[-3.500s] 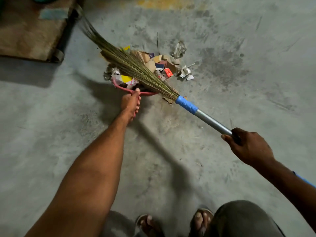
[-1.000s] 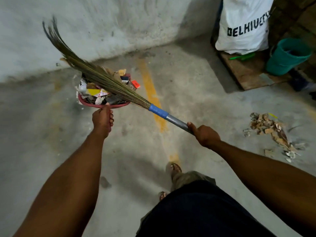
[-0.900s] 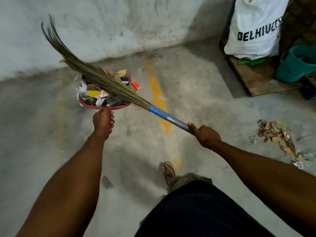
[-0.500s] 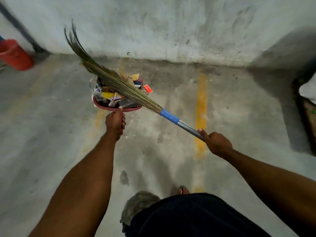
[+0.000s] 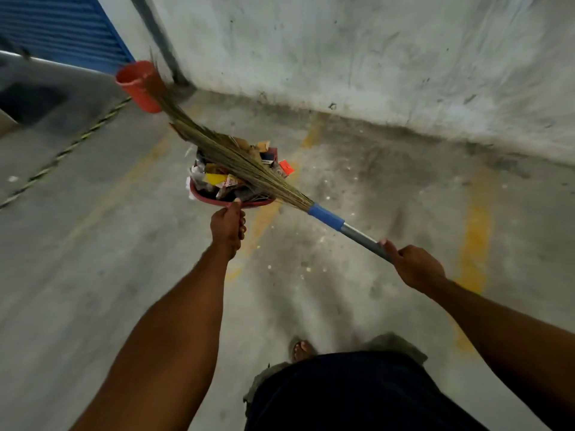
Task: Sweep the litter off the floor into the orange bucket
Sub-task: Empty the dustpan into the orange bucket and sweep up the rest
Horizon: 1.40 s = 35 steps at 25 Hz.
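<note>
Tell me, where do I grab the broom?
On the broom, grip the metal handle behind the blue sleeve, from the end away from the bristles, as the right hand does. It is a slim, stiff tube fingers wrap round; the bristles are loose.

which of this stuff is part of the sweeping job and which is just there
In the job: orange bucket; broom, gripped by the right hand; red dustpan, held by the left hand; litter piled in it.
Just there: blue shutter; yellow floor line; wall pipe.

No text legible. Printed scraps of litter (image 5: 217,178) in the red dustpan (image 5: 211,201): lettering too blurred to read.
</note>
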### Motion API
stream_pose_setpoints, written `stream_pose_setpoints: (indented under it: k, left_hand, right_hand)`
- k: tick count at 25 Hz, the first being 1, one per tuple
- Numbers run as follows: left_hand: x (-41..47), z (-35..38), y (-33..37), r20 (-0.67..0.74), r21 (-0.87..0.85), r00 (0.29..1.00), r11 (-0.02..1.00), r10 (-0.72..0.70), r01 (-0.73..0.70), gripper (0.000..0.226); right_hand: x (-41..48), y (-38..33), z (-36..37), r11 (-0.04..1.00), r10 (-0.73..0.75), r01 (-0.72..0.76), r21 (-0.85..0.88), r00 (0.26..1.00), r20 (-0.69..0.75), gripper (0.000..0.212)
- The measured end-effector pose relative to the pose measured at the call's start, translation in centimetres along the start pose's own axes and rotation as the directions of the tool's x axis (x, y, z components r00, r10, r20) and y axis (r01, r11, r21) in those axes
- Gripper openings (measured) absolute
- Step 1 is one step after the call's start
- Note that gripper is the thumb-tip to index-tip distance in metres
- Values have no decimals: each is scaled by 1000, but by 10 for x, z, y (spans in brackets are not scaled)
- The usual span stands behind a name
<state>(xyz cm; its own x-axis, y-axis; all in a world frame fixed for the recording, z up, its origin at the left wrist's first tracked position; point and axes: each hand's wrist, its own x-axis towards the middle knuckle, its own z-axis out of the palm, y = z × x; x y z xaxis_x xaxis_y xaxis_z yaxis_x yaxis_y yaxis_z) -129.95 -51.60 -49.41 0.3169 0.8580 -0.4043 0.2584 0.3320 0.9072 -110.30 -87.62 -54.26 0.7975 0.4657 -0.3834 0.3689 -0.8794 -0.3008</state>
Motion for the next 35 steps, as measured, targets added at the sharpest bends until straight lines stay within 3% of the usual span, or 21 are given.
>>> stream_pose_setpoints:
  k: [7, 14, 21, 35]
  left_hand:
    - [136, -78, 57, -95, -51, 995, 998, -27, 22, 40]
    - [294, -129, 116, -180, -124, 983, 992, -42, 19, 37]
    - [456, -176, 199, -281, -139, 957, 990, -69, 31, 36]
    - [805, -275, 331, -229, -130, 971, 991, -74, 44, 37]
  right_hand:
    - [91, -159, 2, 995, -97, 97, -16, 995, 24, 99]
    - [243, -313, 7, 972, -235, 236, -16, 972, 21, 102]
    - [384, -487, -19, 948, -315, 317, -26, 948, 53, 92]
    - [608, -788, 11, 955, -294, 297, -24, 952, 81, 88]
